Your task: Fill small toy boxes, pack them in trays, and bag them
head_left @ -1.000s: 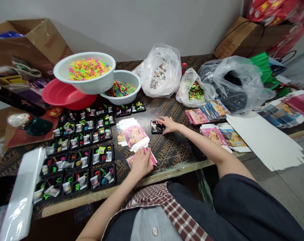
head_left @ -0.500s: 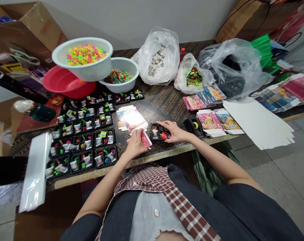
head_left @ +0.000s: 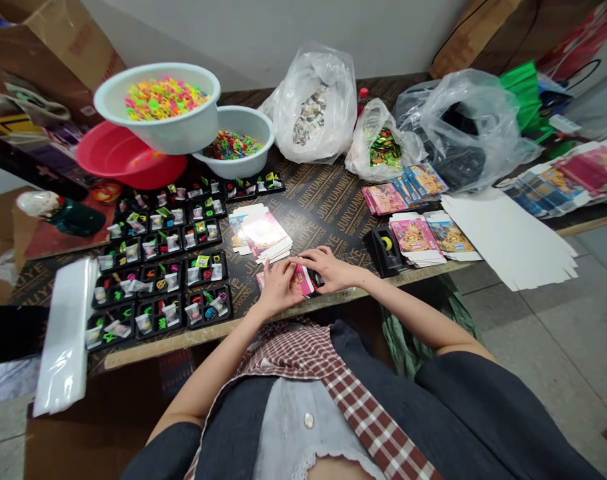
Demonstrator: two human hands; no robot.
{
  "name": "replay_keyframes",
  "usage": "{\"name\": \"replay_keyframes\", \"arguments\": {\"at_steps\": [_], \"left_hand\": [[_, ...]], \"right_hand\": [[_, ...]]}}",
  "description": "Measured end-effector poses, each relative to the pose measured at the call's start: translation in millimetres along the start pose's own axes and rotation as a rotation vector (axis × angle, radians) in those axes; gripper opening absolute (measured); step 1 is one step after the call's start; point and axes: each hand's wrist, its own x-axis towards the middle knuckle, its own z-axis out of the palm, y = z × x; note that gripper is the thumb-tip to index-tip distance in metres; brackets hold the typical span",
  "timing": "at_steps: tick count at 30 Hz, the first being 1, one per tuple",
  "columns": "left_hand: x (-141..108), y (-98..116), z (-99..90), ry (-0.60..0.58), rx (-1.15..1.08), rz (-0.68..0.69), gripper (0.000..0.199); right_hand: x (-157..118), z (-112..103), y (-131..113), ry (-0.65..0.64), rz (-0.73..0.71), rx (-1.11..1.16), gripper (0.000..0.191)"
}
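Observation:
Near the front edge of the table, my left hand (head_left: 276,285) is closed around a pink printed card box (head_left: 302,281). My right hand (head_left: 333,271) grips a small black compartment tray (head_left: 317,278) at the box's right end. Only a dark bit of that tray shows; the box and my fingers cover the rest, and I cannot tell how much of it is inside the box. Just behind my left hand lies a pile of flat card boxes (head_left: 263,233), pink on top. Rows of black trays (head_left: 159,315) filled with small colourful toys and little packets stand to the left.
Back left are a pale basin (head_left: 156,137) of bright pieces, a red basin (head_left: 103,157) and a second pale basin (head_left: 261,157). Plastic bags (head_left: 316,67) stand along the wall. A black tape dispenser (head_left: 383,252) and printed boxes (head_left: 417,237) lie to the right.
My right hand has moved left with the black tray, bringing it against the pink box in my left hand. The tray's contents, seen before, are now hidden. The view has shifted slightly.

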Motion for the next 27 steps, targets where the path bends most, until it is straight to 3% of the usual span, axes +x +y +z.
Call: {"name": "replay_keyframes", "arguments": {"at_steps": [2, 4, 8, 11, 19, 21, 24, 27], "left_hand": [[1.1, 1.2, -0.1, 0.066, 0.021, -0.049, 0.091], [1.8, 0.5, -2.1, 0.140, 0.031, -0.109, 0.093], [2.6, -0.2, -4.5, 0.205, 0.060, -0.177, 0.095], [4.2, 3.6, -1.3, 0.216, 0.092, -0.178, 0.092], [10.2, 10.0, 4.5, 0.204, 0.001, -0.147, 0.094], [11.3, 9.0, 2.4, 0.196, -0.100, -0.118, 0.095], [13.4, 5.6, -0.1, 0.177, -0.402, -0.048, 0.095], [14.8, 0.3, 0.9, 0.120, -0.873, -0.067, 0.083]], "right_hand": [[-0.4, 4.6, 2.7, 0.091, 0.059, 0.066, 0.099], [-2.1, 13.3, 4.3, 0.267, 0.169, 0.207, 0.094], [-2.4, 40.6, -2.1, 0.684, 0.474, 0.497, 0.057], [3.1, 56.7, -13.6, 0.838, 0.590, 0.599, 0.041], [16.9, 69.0, -26.0, 0.756, 0.548, 0.932, 0.043], [18.5, 70.4, -24.6, 0.769, 0.590, 1.016, 0.056], [21.3, 67.5, -23.8, 0.720, 0.624, 1.102, 0.082], [26.3, 58.4, -24.9, 0.716, 0.641, 1.235, 0.074]]}}
